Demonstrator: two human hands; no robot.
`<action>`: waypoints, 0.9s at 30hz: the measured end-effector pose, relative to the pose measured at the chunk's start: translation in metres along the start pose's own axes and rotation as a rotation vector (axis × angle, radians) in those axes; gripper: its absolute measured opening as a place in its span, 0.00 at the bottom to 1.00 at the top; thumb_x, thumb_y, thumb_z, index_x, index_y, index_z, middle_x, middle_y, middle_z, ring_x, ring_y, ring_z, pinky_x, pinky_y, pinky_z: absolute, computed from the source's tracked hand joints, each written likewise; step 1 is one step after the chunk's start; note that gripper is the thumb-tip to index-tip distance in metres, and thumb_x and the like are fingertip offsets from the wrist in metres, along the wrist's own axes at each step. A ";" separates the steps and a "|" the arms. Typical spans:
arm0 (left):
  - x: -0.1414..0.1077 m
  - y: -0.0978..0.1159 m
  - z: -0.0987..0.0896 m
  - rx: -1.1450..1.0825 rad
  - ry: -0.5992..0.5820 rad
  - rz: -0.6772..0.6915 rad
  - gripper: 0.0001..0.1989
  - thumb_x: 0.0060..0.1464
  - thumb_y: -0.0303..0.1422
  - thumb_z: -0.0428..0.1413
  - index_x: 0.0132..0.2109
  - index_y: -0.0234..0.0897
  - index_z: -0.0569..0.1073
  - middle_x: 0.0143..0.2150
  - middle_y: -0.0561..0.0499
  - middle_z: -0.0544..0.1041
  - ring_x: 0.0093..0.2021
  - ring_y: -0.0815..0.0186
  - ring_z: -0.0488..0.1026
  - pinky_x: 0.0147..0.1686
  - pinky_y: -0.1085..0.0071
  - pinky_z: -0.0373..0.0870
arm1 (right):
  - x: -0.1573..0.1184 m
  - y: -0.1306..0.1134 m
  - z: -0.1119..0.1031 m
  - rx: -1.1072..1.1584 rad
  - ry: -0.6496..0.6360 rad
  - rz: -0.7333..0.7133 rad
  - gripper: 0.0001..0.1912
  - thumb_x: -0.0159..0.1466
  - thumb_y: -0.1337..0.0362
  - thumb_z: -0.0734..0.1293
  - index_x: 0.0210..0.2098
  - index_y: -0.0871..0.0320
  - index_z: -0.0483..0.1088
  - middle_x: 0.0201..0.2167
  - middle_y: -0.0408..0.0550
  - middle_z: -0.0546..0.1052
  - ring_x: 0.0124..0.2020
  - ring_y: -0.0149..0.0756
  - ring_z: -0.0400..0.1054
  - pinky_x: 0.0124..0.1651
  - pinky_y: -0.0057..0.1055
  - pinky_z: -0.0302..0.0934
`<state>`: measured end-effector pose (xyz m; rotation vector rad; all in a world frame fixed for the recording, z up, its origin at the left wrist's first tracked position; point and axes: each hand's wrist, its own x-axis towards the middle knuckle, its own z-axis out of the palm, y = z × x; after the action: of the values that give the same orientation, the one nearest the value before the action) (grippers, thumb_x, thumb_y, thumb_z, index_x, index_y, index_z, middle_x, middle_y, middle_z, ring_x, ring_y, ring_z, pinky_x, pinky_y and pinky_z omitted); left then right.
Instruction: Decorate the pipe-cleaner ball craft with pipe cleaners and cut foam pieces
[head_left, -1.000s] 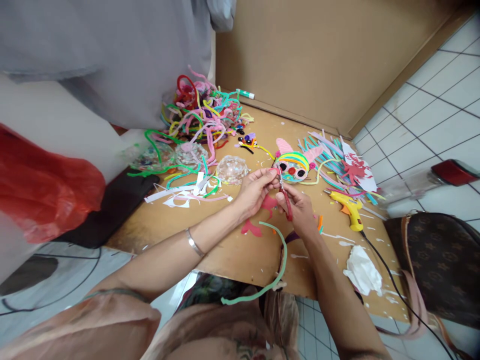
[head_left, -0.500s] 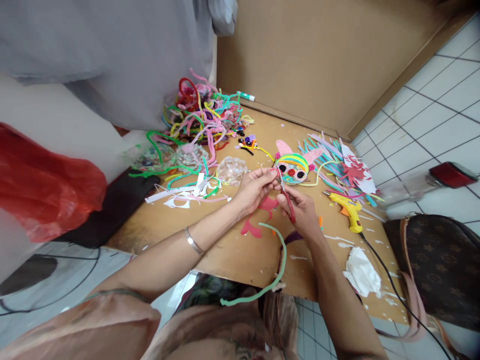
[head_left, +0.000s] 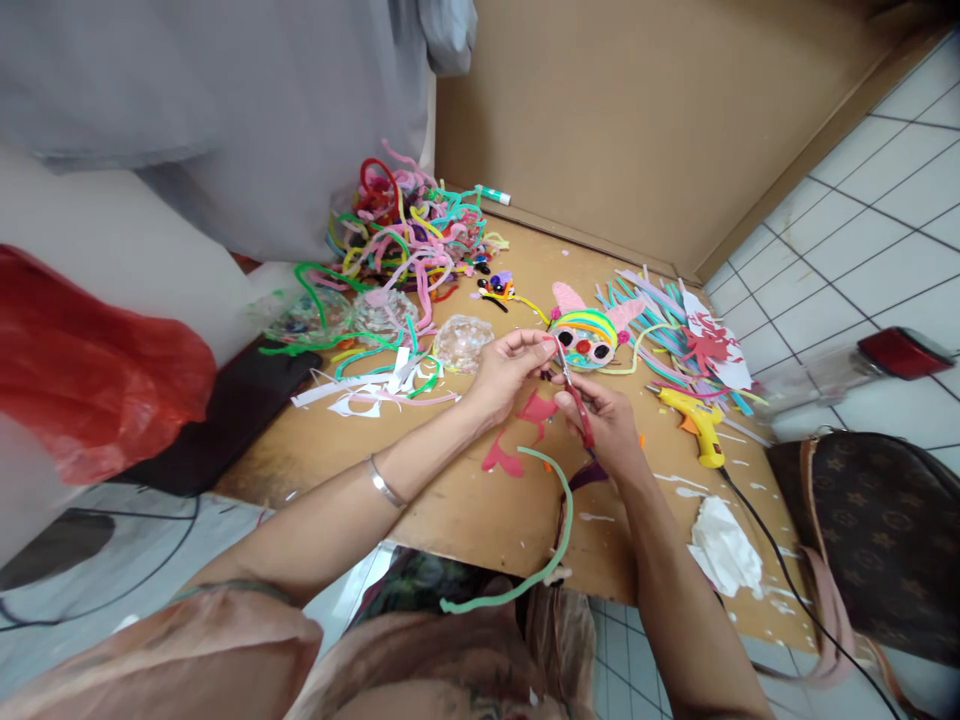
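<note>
My right hand (head_left: 606, 418) is closed around a pair of scissors (head_left: 577, 405) with dark red handles, its blades pointing up and away from me. The blade tips meet the fingertips of my left hand (head_left: 510, 372), which is pinched closed. Something small and red shows at those fingertips, too small to make out. Just beyond both hands lies a colourful animal face (head_left: 585, 335) with pink ears, round black eyes and a red nose. Red cut scraps (head_left: 504, 458) rest on the table below my hands. Nearer me, a pale green pipe cleaner (head_left: 566, 520) curves over the table edge.
Tangled pipe cleaners (head_left: 409, 225) heap at the back left, with clear round plastic pieces (head_left: 463, 342) and white paper scraps (head_left: 367, 390) nearer. To the right are more pipe cleaners (head_left: 660, 335), a yellow glue gun (head_left: 697, 420) with its cord, crumpled tissue (head_left: 726, 545) and a brown bag (head_left: 874, 530).
Both hands stay almost in place; my left fingers shift slightly at the scissor tips. The scissors have barely moved. Other things on the table lie as before.
</note>
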<state>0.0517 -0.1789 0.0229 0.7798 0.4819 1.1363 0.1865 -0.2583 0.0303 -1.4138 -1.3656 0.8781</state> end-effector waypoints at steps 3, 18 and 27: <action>0.000 0.001 0.000 0.025 0.005 0.025 0.18 0.35 0.37 0.71 0.31 0.32 0.75 0.25 0.55 0.75 0.24 0.77 0.67 0.29 0.77 0.63 | 0.000 0.002 -0.001 -0.003 -0.002 0.004 0.26 0.53 0.47 0.74 0.42 0.61 0.76 0.19 0.37 0.64 0.19 0.24 0.54 0.20 0.24 0.50; 0.002 0.005 -0.002 0.075 0.012 0.049 0.17 0.35 0.36 0.71 0.32 0.32 0.77 0.25 0.54 0.76 0.25 0.76 0.68 0.30 0.76 0.64 | -0.001 -0.001 -0.002 -0.010 0.000 0.031 0.26 0.51 0.46 0.74 0.40 0.60 0.75 0.19 0.36 0.63 0.18 0.23 0.53 0.20 0.24 0.49; 0.003 0.005 -0.003 0.054 -0.009 0.017 0.19 0.33 0.37 0.72 0.32 0.32 0.77 0.24 0.54 0.77 0.23 0.76 0.69 0.28 0.77 0.64 | -0.001 -0.002 -0.001 0.033 -0.025 0.039 0.26 0.53 0.45 0.74 0.42 0.59 0.74 0.22 0.37 0.66 0.18 0.23 0.56 0.20 0.24 0.50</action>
<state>0.0479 -0.1742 0.0250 0.8367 0.5011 1.1389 0.1864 -0.2593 0.0320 -1.4123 -1.3402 0.9425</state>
